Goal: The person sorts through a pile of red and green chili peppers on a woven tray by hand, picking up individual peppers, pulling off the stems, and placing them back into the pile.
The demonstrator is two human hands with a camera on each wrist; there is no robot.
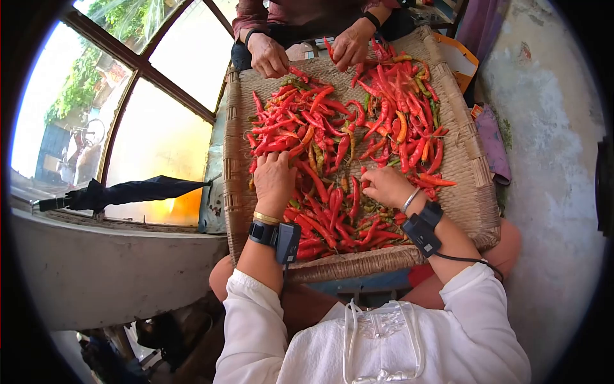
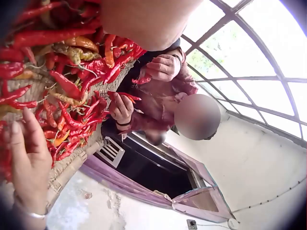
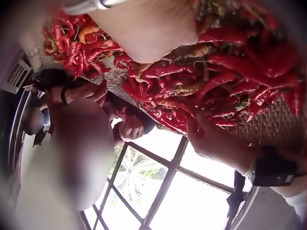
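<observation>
Rested the left hand on red peppers near the left edge of a woven tray; could not tell whether pinching, with fingertips hidden. Held the right hand near the tray's middle, with thumb and forefinger slightly apart, just beside a red pepper; could not tell whether gripping any. Pinched other peppers in the facing person's hands at the far edge. Had the tray just above the knees, presumably for easy reach, and the heaps loosely spread, perhaps to show each pod. Contrasted glossy, tapering, wrinkled skins, mostly red with orange and green, against coarse plaiting and a thick bound rim.
</observation>
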